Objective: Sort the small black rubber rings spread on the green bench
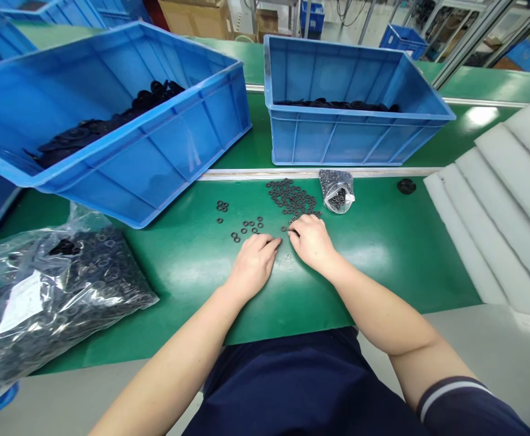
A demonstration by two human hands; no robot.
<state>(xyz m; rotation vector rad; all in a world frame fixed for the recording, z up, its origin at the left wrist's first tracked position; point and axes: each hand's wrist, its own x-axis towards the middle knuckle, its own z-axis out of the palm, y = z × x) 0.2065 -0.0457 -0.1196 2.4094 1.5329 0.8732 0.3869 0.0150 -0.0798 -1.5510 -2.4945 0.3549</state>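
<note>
1. With my hands as the clock's centre, my left hand (252,263) and right hand (310,239) are apart from each other above the green table (405,254), fingers curled; whether either pinches anything, I can't fairly tell from above.
2. The heap of black rings (292,197) lies at twelve o'clock, just beyond my right fingers.
3. Loose rings (235,237) scatter toward ten o'clock, nearest my left hand.
4. A small pale piece (287,256) lies between my hands.
5. Between one and two o'clock sits a small clear bag (331,181), open toward me.
6. Blue bins stand at ten (169,157) and one o'clock, holding dark parts.
7. A large clear bag (97,284) slumps near nine.
</note>
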